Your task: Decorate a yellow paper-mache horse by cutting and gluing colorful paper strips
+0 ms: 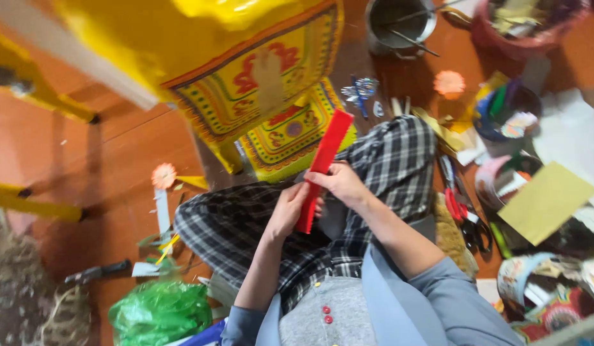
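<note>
Both of my hands hold a long red pleated paper strip point(325, 159) over my lap, above plaid trousers. My left hand point(289, 208) pinches the strip's lower end. My right hand point(343, 182) grips it a little higher, from the right side. The strip's upper end points up toward a yellow patterned paper structure point(258, 70) standing just beyond my knees.
Red-handled scissors point(456, 204) lie right of my knee. A metal pot point(399, 24) with tools, paper rolls point(502, 112) and an olive card sheet point(545, 202) crowd the right. A green plastic bag point(159, 311), paper flower point(163, 175) and dark tool point(95, 272) lie left on the red floor.
</note>
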